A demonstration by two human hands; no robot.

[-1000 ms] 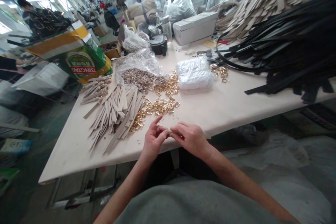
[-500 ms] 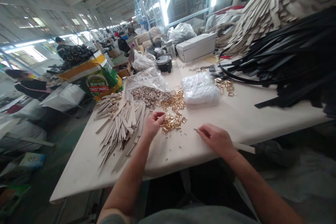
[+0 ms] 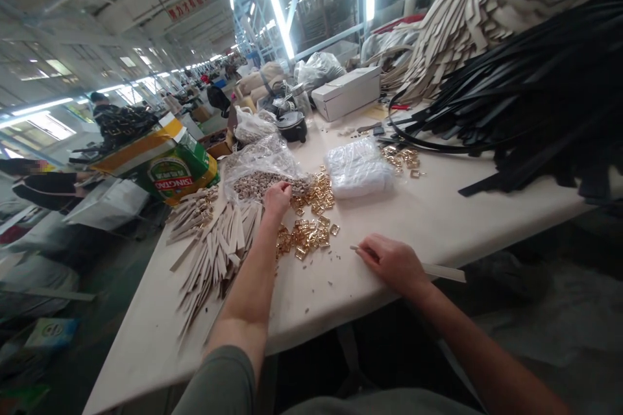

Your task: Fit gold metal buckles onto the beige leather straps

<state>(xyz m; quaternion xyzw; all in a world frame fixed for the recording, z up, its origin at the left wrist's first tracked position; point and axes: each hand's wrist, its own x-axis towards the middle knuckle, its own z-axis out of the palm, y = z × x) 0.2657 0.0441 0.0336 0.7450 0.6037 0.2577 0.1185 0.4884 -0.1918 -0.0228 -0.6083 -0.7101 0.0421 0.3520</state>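
Note:
My right hand point(image 3: 393, 264) is closed around a beige strap point(image 3: 445, 272). One end of it pokes out past the fingertips and the rest trails beneath the wrist. At the edge of a heap of small beige loops point(image 3: 250, 187), partly under clear plastic, my left hand point(image 3: 278, 200) has its fingers pinched together. What they hold, if anything, is hidden. Gold-coloured buckles point(image 3: 311, 237) lie in a pile just right of the left forearm, with more gold buckles point(image 3: 321, 191) behind them. Cut beige strips point(image 3: 221, 246) are fanned out left of that forearm.
A plastic-wrapped white packet point(image 3: 359, 167) sits mid-table. Black straps point(image 3: 525, 91) and beige straps point(image 3: 452, 19) are heaped at the right. A white box point(image 3: 346, 92), a black pot point(image 3: 292, 126) and a green carton point(image 3: 170, 165) stand behind. Two people are at the far left.
My left hand has moved from the gold buckles up and back to the heap of beige loops. My right hand keeps the strap in nearly the same place. The view has shifted slightly.

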